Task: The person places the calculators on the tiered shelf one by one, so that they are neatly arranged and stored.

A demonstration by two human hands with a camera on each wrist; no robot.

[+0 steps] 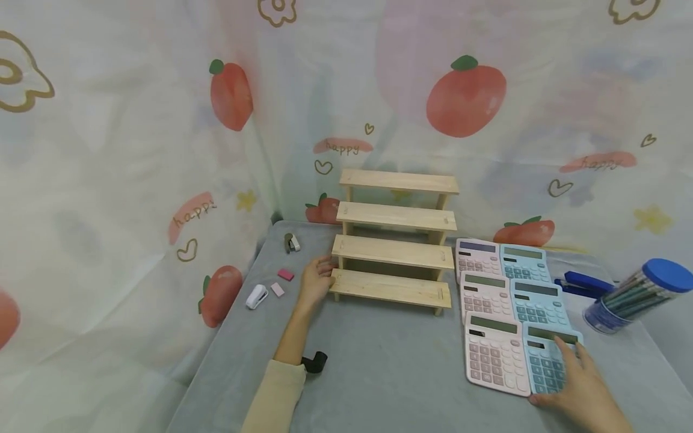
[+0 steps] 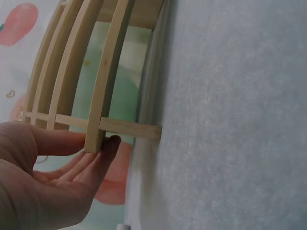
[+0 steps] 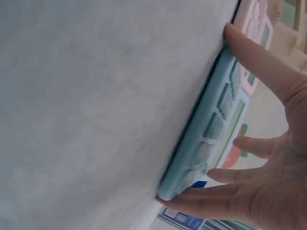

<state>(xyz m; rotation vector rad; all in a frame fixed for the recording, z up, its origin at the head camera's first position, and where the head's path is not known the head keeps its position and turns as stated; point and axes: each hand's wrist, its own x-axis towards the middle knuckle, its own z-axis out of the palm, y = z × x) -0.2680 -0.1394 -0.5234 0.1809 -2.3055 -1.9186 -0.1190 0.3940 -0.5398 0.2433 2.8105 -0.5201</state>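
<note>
Two hands [image 1: 316, 281] [image 1: 585, 388] touch wooden shelving [image 1: 394, 251] (flat-planked) and a rectangular calculator [image 1: 544, 362].

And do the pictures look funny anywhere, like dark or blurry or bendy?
Head view: bright and fairly clear, but the pen tub tilts outward near the edge, maybe lens stretch; left wrist view: dimmer, and the shelf looks bowed; right wrist view: soft and hazy, with a dark shadow line along the near blue calculator.

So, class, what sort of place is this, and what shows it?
Likely a makeshift indoor filming or practice corner, not an ordinary office: a fruit-printed backdrop hangs behind and left of a grey-covered table, which holds a stepped wooden rack and rows of pink and blue calculators.
</note>
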